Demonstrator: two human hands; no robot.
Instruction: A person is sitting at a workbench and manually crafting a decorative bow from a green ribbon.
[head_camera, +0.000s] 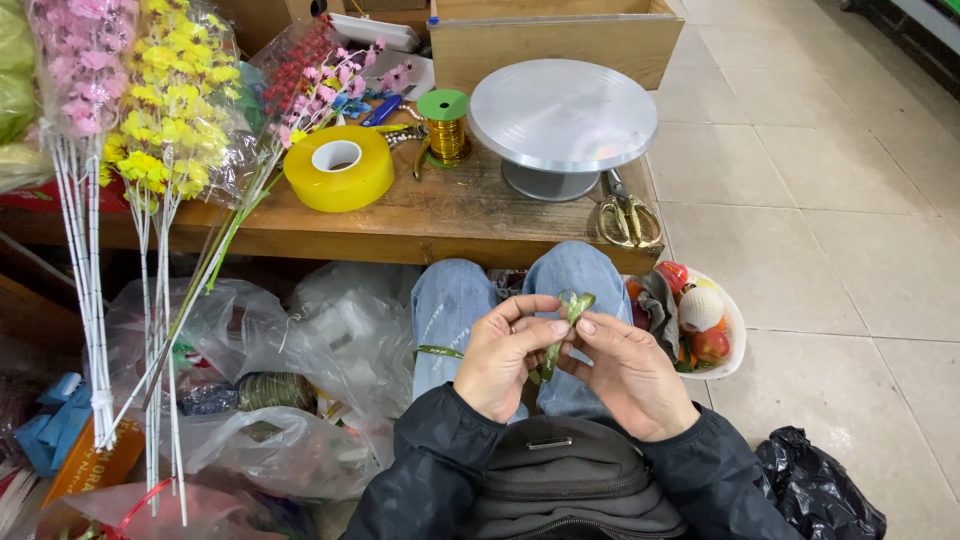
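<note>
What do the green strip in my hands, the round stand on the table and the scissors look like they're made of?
Green ribbon: thin glossy plastic or foil, judging by its sheen and sharp creases.
Round turntable stand: probably brushed metal, matte silver-grey with a soft glare.
Scissors: metal, with gold-toned handles and duller blades.
Wooden table: visible grain.

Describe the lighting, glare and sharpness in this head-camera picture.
Head view: even, soft indoor light with faint shadows; pale glare on the round silver metal turntable and the clear plastic bags; the olive-green ribbon between left hand and right hand is sharp; edges bend slightly from the wide lens.
</note>
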